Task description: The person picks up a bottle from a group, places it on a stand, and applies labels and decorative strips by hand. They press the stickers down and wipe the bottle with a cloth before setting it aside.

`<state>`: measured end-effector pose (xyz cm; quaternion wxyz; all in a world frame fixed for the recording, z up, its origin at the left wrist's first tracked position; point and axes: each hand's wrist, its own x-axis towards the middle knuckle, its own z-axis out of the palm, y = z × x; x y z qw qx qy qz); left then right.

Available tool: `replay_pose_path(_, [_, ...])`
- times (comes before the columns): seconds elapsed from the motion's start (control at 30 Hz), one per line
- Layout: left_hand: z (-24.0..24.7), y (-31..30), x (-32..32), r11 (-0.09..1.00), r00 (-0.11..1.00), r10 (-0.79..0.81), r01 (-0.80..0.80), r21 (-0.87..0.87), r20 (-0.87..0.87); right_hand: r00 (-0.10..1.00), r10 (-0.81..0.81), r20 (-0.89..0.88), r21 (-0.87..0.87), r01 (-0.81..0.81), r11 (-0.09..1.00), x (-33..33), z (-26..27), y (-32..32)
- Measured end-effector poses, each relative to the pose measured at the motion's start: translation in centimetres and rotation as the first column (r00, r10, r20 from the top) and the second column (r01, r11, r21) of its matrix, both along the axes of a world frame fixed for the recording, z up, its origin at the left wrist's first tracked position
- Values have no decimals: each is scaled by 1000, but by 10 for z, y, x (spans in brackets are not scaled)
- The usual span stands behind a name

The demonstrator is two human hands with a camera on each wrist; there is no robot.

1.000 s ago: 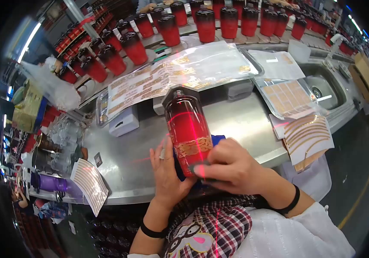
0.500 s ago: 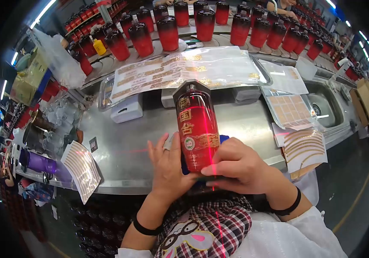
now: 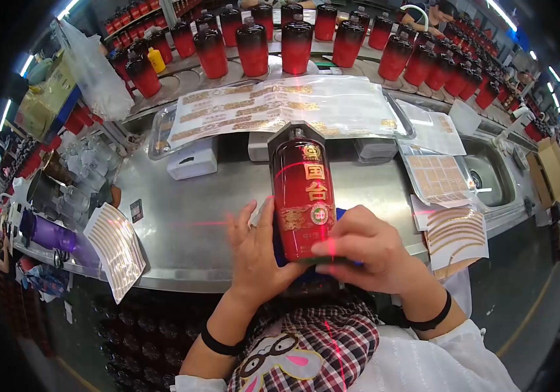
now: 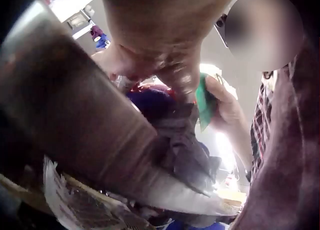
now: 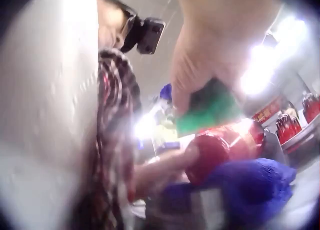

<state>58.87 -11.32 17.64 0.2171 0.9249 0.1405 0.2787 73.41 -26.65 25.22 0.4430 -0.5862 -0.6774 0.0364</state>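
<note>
A glossy red bottle (image 3: 301,189) with a dark neck and gold lettering lies on a stand lined with blue cloth (image 5: 250,182), its neck against a dark angular end piece (image 3: 279,133). My left hand (image 3: 254,255) rests along the bottle's left side, fingers fairly straight and spread, thumb at the base. Between the thumb and fingers of my right hand (image 3: 375,247) is a flat green scraper (image 5: 210,112), which overlaps the lower right of the bottle. The left wrist view shows the scraper (image 4: 204,102) beside the bottle's base.
Behind the bottle, a tray (image 3: 162,134) bears sheets of gold decals (image 3: 247,108). Several red bottles (image 3: 296,49) stand along the back. To the right are a sheet of curved gold strips (image 3: 456,232) and a sink (image 3: 499,173). A striped sheet (image 3: 116,251) overhangs the front edge at left.
The bottle has turned about its length, so its gold lettering came into view and moved rightward across the upper face. My right hand stays at its lower right, my left hand beside it.
</note>
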Motion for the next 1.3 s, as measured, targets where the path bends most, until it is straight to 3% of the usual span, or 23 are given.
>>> replay_pose_path(0.1, [-3,-1,0,999,999,-17,16,-49,-29,898,-376,229,155,348,925,7,-12,7])
replay_pose_path(0.23, [15,1,-4,996,998,16,-11,89,-57,999,32,0,-14,-32,999,-1,-2,0])
replay_pose_path(0.3, [10,-2,-2,1000,1000,11,-11,11,7,937,-328,119,126,313,941,1,-13,4])
replay_pose_path(0.37, [1,1,1,999,999,-1,3,-47,46,922,-330,205,164,300,940,0,-15,9])
replay_pose_path(0.47, [-7,0,2,995,999,-23,25,-98,23,996,50,79,2,-51,999,-5,0,2])
replay_pose_path(0.57, [15,-1,-4,1000,1000,-7,7,13,-2,900,-372,226,148,346,927,4,-9,1])
replay_pose_path(0.63, [22,2,-8,985,1000,9,-9,173,-3,957,-289,32,31,288,957,-3,-9,-1])
replay_pose_path(0.7, [20,1,-8,998,1000,-25,25,55,3,948,-252,-193,-81,241,967,-5,-1,-9])
replay_pose_path(0.73, [19,2,-6,999,999,-43,43,0,12,918,-335,-212,-64,329,942,2,-8,-8])
replay_pose_path(0.77, [15,2,-5,973,992,-94,110,-205,84,857,-376,-352,-126,355,926,3,-13,-7])
replay_pose_path(0.83, [0,0,-3,782,960,-139,256,-569,241,667,-448,-596,-265,363,893,2,-20,-6])
replay_pose_path(0.9, [-9,5,9,386,914,5,373,-844,406,651,-445,-615,-243,380,892,1,-27,-2])
replay_pose_path(0.93, [-10,7,15,151,884,109,438,-886,456,637,-433,-638,-233,376,897,2,-33,0])
replay_pose_path(1.03, [-8,10,22,375,955,2,273,-886,295,652,-444,-614,-241,381,893,2,-35,3])
replay_pose_path(1.13, [-15,8,27,296,947,47,290,-910,317,682,-478,-554,-257,406,877,3,-36,3])
replay_pose_path(1.23, [-14,6,27,288,943,94,280,-916,318,705,-505,-498,-260,434,863,3,-38,2])
replay_pose_path(1.3, [-12,-1,21,654,909,155,200,-730,388,723,-509,-467,-244,448,860,3,-37,3])
